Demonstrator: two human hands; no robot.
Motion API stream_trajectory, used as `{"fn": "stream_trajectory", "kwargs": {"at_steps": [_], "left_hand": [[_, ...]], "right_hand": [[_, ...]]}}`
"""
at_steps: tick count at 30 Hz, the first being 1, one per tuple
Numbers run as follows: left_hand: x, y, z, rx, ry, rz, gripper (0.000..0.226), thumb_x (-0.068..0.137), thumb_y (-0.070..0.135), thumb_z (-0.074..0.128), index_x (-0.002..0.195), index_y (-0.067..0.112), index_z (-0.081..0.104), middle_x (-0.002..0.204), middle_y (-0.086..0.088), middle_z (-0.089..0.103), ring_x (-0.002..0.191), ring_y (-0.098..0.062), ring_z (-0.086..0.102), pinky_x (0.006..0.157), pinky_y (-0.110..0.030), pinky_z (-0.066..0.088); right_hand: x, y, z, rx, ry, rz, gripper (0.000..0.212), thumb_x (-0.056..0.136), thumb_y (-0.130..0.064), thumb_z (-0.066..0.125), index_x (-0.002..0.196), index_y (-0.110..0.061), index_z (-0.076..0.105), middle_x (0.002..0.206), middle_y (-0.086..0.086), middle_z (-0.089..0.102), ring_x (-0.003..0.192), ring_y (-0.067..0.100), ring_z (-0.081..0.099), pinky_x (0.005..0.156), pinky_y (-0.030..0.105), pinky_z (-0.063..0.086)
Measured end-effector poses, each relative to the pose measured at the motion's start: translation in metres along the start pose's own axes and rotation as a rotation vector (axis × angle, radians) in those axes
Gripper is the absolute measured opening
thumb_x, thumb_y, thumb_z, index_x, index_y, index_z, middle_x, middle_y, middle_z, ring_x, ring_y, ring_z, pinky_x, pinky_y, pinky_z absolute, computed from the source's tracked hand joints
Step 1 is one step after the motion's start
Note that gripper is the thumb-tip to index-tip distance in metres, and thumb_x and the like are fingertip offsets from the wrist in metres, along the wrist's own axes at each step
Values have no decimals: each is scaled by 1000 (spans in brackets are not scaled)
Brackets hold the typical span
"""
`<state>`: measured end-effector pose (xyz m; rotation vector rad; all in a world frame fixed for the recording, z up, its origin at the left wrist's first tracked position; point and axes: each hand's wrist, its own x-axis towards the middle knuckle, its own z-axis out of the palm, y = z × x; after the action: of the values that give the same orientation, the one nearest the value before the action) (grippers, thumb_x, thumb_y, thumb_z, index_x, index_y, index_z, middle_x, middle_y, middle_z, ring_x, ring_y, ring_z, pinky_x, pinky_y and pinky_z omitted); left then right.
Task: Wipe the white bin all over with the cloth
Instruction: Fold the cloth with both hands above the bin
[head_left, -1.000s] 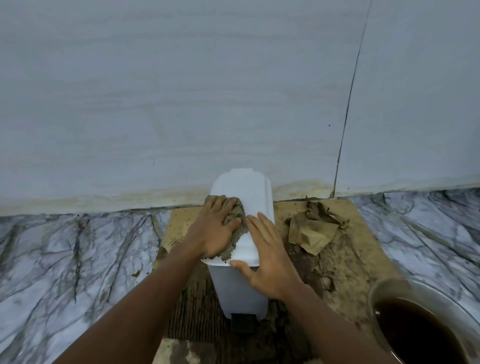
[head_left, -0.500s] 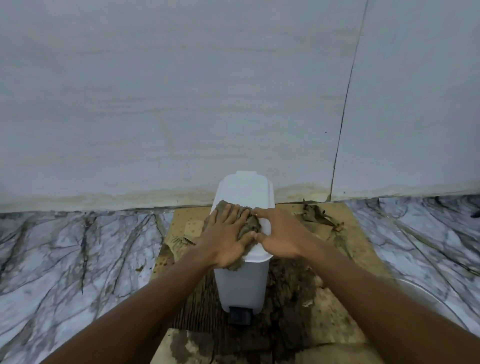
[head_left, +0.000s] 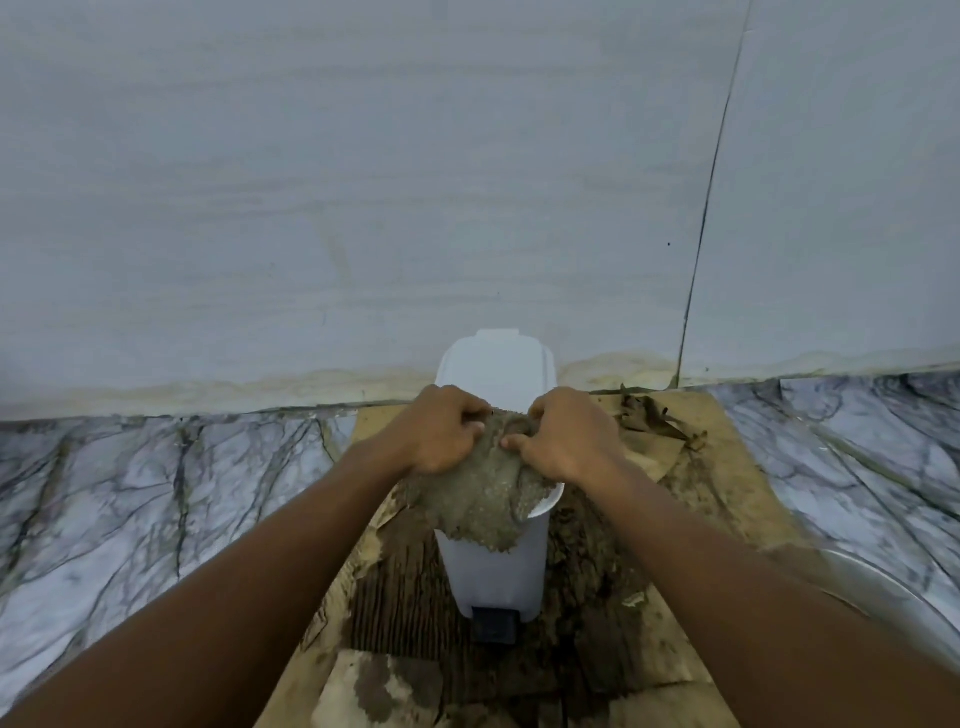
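Note:
A small white pedal bin stands upright against the wall with its lid down and a dark foot pedal at its base. A dirty grey-brown cloth hangs over the front of the lid. My left hand grips the cloth's upper left edge. My right hand pinches its upper right edge. Both hands hold the cloth spread out just above the lid, which they partly hide.
The bin stands on wet, soiled cardboard laid on a marble floor. A crumpled brown paper scrap lies right of the bin. The rim of a metal basin shows at the lower right. A pale wall rises directly behind.
My left hand no longer presses the cloth flat on the lid. My right hand came off the lid's side, and both hands now grip the cloth and hold it spread open.

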<state>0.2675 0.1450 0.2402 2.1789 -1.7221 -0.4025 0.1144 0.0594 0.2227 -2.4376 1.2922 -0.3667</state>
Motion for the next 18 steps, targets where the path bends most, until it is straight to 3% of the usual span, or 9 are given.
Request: {"fn": "stream_trajectory", "kwargs": {"at_steps": [4, 7, 11, 13, 16, 18], "left_hand": [[17, -11, 12, 133, -24, 5, 50, 99, 21, 56, 148, 16, 50, 156, -8, 44, 143, -30, 40, 117, -41, 33], [28, -13, 16, 120, -19, -5, 52, 95, 23, 58, 146, 17, 52, 148, -11, 52, 136, -30, 48, 114, -44, 40], [35, -11, 14, 144, 61, 7, 35, 92, 29, 64, 125, 20, 69, 120, -7, 69, 112, -28, 60, 97, -43, 50], [36, -8, 11, 169, 123, 2, 32, 89, 31, 70, 119, 20, 72, 114, -5, 70, 114, -27, 58, 98, -44, 49], [37, -5, 5, 149, 216, 15, 9, 83, 28, 77, 88, 23, 71, 94, 0, 70, 104, -24, 57, 93, -41, 48], [36, -4, -3, 68, 234, 14, 13, 79, 22, 80, 77, 22, 67, 83, 2, 68, 89, -22, 62, 83, -37, 51]], "right_hand": [[14, 8, -4, 141, -96, 17, 33, 79, -40, 83, 103, -19, 75, 102, 3, 72, 95, 22, 67, 72, 26, 45], [21, 12, -4, 204, -113, 28, 20, 80, -28, 82, 95, -21, 72, 101, 5, 69, 93, 23, 66, 71, 26, 44], [23, 13, -5, 225, -42, -19, 12, 89, -17, 69, 89, -27, 63, 105, 6, 66, 92, 26, 64, 72, 30, 48], [23, 14, -7, 250, -28, -47, 10, 92, -17, 65, 91, -26, 63, 107, 6, 67, 92, 26, 63, 76, 34, 52], [27, 18, -10, 308, -110, -46, 15, 88, -11, 61, 95, -25, 63, 106, 3, 68, 90, 24, 65, 81, 44, 57], [29, 18, -12, 411, -176, 4, 18, 84, -15, 63, 97, -28, 63, 104, 0, 68, 96, 23, 65, 86, 46, 57]]}}
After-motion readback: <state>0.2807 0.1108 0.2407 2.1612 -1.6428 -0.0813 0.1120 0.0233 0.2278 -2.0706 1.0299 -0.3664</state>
